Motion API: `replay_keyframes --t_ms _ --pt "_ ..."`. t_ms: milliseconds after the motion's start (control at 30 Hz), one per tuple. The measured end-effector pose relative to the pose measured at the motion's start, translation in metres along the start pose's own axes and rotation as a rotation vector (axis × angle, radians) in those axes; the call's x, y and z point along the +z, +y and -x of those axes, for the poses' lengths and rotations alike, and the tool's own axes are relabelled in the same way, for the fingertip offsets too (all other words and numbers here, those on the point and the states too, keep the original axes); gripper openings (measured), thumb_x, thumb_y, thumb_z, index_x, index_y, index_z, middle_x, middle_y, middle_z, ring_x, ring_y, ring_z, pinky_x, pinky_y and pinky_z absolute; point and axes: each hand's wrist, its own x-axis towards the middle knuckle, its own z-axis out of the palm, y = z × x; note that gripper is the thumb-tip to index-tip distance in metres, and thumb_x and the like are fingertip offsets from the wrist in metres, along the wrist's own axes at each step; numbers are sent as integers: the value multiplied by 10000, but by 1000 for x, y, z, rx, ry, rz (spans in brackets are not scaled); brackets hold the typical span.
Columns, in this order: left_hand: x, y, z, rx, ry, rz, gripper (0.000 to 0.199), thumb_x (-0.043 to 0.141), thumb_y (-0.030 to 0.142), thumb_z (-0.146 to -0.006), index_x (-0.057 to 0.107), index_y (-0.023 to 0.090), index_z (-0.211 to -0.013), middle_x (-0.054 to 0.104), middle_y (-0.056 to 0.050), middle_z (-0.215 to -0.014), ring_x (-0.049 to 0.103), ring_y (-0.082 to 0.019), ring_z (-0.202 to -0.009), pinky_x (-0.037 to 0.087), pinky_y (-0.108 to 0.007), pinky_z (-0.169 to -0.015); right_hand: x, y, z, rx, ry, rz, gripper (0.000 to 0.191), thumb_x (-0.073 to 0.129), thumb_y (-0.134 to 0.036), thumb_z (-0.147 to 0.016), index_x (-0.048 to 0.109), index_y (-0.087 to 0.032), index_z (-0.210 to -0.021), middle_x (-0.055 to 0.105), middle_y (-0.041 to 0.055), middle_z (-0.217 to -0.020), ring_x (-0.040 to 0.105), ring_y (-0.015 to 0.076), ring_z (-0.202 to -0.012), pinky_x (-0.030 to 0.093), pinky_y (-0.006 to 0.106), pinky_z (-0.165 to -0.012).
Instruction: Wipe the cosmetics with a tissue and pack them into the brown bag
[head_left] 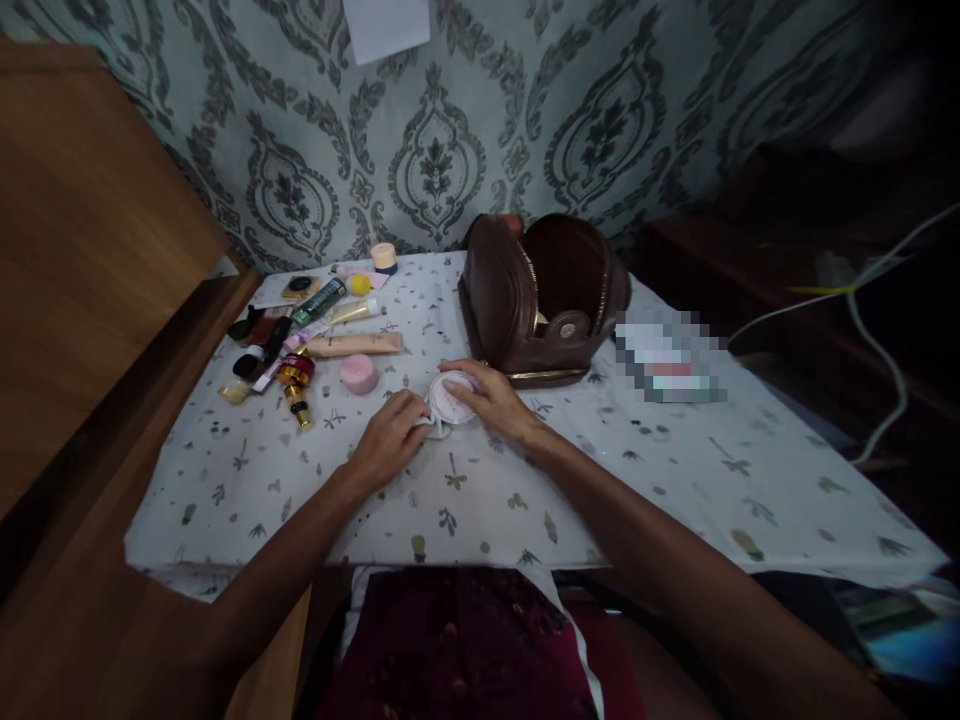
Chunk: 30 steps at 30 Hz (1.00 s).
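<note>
**Both hands on the round case, mid-frame**

Here we are, centre of the frame, and the pale pink round case (451, 399) is the star! It sits low over the table (487, 510), and whether it touches the cover I cannot tell. My right hand (491, 398) has it from the right side, fingers curved round the far edge, thumb laid across the top. Over on the other side, my left hand (394, 432) is closed in a narrow pinch on a white cloth (435, 430), bunched right against the case's near-left rim. I'd call this step a wipe-down, cloth to rim, though a single instant can't prove the rubbing.

What does the next move call for? A steady right hand, I'd say, with the case turned a little so the left can bring fresh cloth to the edge.

Just left of the action, a pink round jar (359, 375) stands alone, near a peach tube (356, 345). Beyond, at the left of the frame, cosmetics crowd together: a green tube (320, 301), a red-and-gold bottle (296, 368). And upper right of centre, the brown bag (499, 310) gapes wide!
</note>
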Motion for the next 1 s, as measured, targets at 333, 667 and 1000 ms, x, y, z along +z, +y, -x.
replay_keyframes --t_ms 333,667,1000 --pt "-10 -2 -2 -42 165 27 84 541 218 -939 598 180 -988 606 -58 -968 588 -195 -950 470 -314 -852 -1 -11 5 9 -282 -35 777 740 -490 -757 470 -187 -1420 595 111 -1283 580 261 -1146 446 397 -1009" --pt "-4 0 -18 -61 95 -56 151 522 213 -941 656 179 -1000 617 -67 -979 588 -215 -956 482 -354 -864 -5 -13 8 -39 -333 -22 1226 830 -249 -632 45 -232 -1573 558 133 -1333 632 207 -1027 471 337 -944" --pt "1 22 -27 178 5 45 184 489 201 -965 666 192 -1012 670 -79 -1042 595 -208 -1002 494 -353 -896 0 -14 10 40 -256 60 1305 825 -291 -612 -52 -188 -1573 648 61 -985 652 245 -864 513 365 -779"
